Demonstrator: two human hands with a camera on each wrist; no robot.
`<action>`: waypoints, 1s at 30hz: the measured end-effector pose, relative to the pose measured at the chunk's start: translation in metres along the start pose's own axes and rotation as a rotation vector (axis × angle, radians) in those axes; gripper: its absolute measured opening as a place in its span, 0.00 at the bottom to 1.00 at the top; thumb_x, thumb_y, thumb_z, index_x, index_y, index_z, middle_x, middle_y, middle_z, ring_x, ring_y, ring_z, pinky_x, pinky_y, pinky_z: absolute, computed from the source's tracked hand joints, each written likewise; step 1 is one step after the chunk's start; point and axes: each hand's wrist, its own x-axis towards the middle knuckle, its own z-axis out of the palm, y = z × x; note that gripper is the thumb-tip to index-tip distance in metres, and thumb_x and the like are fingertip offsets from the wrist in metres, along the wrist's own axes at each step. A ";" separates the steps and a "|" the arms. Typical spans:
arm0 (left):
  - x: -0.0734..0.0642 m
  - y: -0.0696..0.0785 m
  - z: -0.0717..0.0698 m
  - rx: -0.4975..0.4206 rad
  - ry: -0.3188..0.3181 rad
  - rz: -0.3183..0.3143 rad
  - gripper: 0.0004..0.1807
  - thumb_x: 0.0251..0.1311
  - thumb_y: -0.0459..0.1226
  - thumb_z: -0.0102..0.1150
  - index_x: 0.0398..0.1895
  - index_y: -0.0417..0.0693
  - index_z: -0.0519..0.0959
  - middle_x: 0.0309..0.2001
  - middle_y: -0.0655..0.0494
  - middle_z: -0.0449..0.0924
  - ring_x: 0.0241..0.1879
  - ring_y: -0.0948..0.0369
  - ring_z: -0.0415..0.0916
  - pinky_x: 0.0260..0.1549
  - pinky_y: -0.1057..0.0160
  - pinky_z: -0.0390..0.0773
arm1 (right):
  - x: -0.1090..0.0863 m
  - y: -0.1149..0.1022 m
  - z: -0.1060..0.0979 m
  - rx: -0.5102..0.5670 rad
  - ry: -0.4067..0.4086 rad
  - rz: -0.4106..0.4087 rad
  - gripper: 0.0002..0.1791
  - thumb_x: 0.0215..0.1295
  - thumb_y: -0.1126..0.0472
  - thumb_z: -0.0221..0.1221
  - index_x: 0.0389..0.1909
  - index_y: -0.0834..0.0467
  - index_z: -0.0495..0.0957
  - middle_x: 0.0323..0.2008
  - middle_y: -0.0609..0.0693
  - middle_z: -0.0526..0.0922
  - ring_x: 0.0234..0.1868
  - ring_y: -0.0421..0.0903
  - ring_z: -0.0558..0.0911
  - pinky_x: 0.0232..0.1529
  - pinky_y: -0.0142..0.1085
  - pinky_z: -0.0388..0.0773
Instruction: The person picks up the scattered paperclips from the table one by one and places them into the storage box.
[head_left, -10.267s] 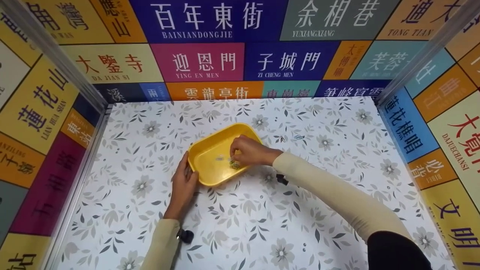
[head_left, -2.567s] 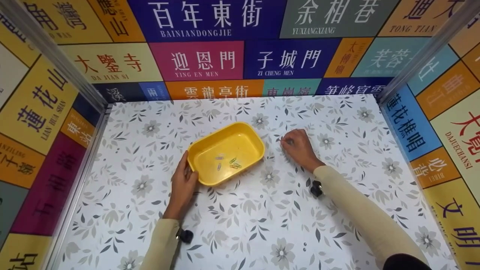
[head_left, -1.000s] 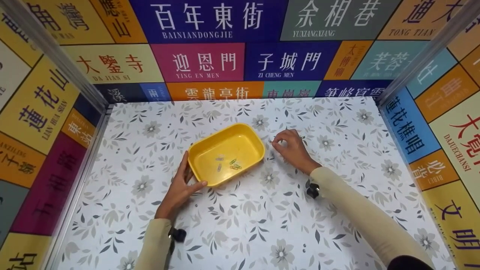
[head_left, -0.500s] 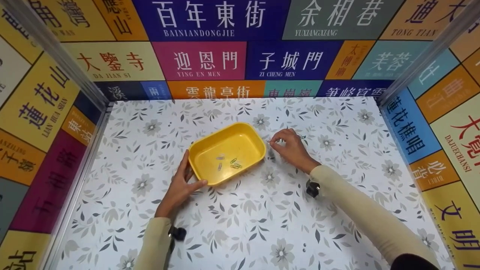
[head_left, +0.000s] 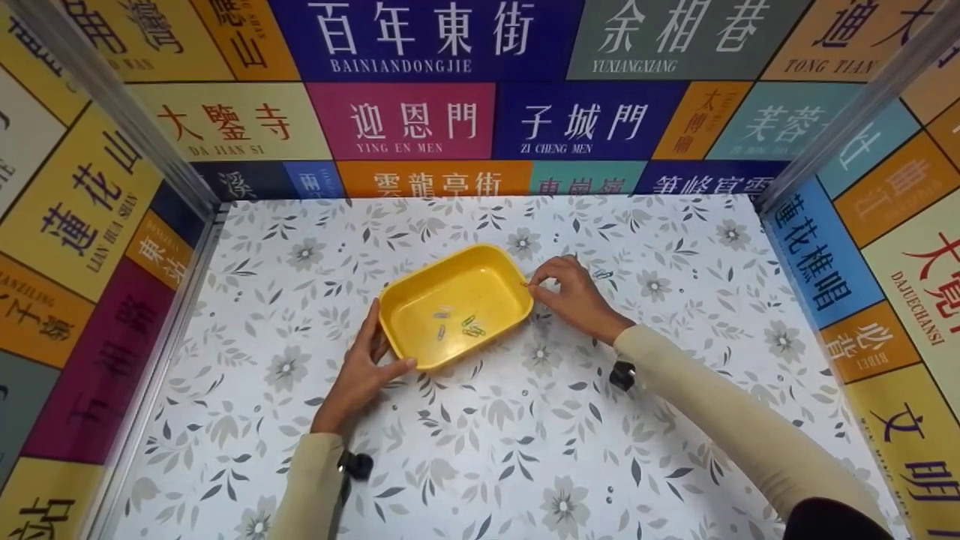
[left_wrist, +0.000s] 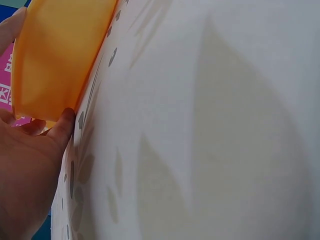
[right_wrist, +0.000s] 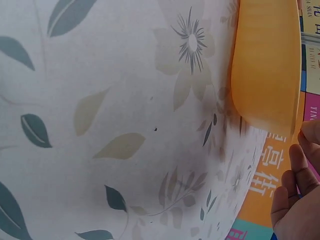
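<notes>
A yellow plastic tray (head_left: 495, 259) lies on the flowered tabletop, with several paper clips (head_left: 471, 327) inside. My left hand (head_left: 364, 379) holds its left end, the thumb at the near corner and fingers along the end wall; the left wrist view shows this hand (left_wrist: 30, 165) against the tray (left_wrist: 57, 60). At the tray's right rim, my right hand (head_left: 574, 292) pinches a small reddish paper clip (head_left: 526, 284) between thumb and forefinger, mostly hidden by the fingertips. In the right wrist view the right hand (right_wrist: 300, 190) is beside the rim of the tray (right_wrist: 267, 65).
Bluish paper clips (head_left: 602, 274) lie on the table just beyond the right hand. The white flowered tabletop (head_left: 465, 465) is closed in at the back and sides by panels with printed characters (head_left: 420, 120).
Earlier the right hand was inside the tray, then over the table to its right; now it has moved left to the rim with the paper clip. The left thumb has shifted to the near corner.
</notes>
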 end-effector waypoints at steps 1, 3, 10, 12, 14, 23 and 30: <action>0.000 0.000 0.000 -0.002 0.001 0.003 0.69 0.62 0.39 0.82 0.93 0.68 0.38 0.91 0.61 0.39 0.88 0.54 0.50 0.84 0.55 0.59 | 0.001 0.000 0.000 0.002 -0.002 -0.007 0.03 0.73 0.65 0.70 0.42 0.60 0.91 0.45 0.52 0.89 0.53 0.56 0.77 0.59 0.45 0.71; 0.000 0.000 0.000 -0.004 0.000 0.010 0.69 0.63 0.38 0.82 0.93 0.68 0.38 0.91 0.60 0.40 0.88 0.54 0.50 0.84 0.55 0.59 | 0.001 -0.001 0.001 0.004 -0.009 -0.018 0.03 0.73 0.65 0.70 0.41 0.60 0.91 0.44 0.52 0.89 0.52 0.56 0.77 0.58 0.44 0.71; 0.000 0.002 0.001 0.016 0.006 -0.010 0.68 0.63 0.38 0.81 0.93 0.68 0.38 0.91 0.62 0.38 0.88 0.57 0.47 0.85 0.55 0.57 | 0.005 -0.001 0.004 -0.017 -0.041 -0.031 0.02 0.75 0.65 0.69 0.41 0.59 0.91 0.44 0.52 0.88 0.53 0.53 0.76 0.60 0.45 0.71; 0.000 0.002 0.001 0.026 0.009 -0.026 0.68 0.63 0.39 0.81 0.93 0.69 0.38 0.91 0.62 0.38 0.88 0.57 0.46 0.85 0.55 0.56 | 0.006 -0.003 0.004 -0.029 -0.052 -0.032 0.03 0.75 0.65 0.69 0.41 0.59 0.90 0.44 0.52 0.88 0.54 0.53 0.76 0.61 0.45 0.71; 0.001 0.002 0.001 0.030 0.011 -0.039 0.68 0.63 0.40 0.81 0.92 0.72 0.38 0.91 0.63 0.37 0.88 0.58 0.46 0.85 0.56 0.56 | 0.008 -0.006 0.003 -0.041 -0.062 -0.035 0.03 0.75 0.65 0.69 0.40 0.59 0.90 0.45 0.52 0.87 0.54 0.53 0.76 0.62 0.46 0.71; 0.000 0.003 0.001 0.026 0.018 -0.053 0.68 0.63 0.39 0.81 0.92 0.73 0.39 0.91 0.62 0.39 0.88 0.56 0.49 0.84 0.55 0.58 | 0.013 -0.014 0.013 -0.083 -0.113 -0.081 0.03 0.73 0.66 0.69 0.38 0.60 0.90 0.41 0.53 0.87 0.51 0.58 0.77 0.56 0.47 0.73; 0.000 0.003 0.002 0.028 0.013 -0.034 0.70 0.61 0.41 0.83 0.93 0.68 0.39 0.91 0.61 0.40 0.87 0.55 0.50 0.84 0.54 0.58 | 0.014 -0.014 0.018 -0.141 -0.094 -0.143 0.03 0.69 0.68 0.69 0.35 0.61 0.90 0.37 0.54 0.88 0.48 0.57 0.77 0.55 0.46 0.73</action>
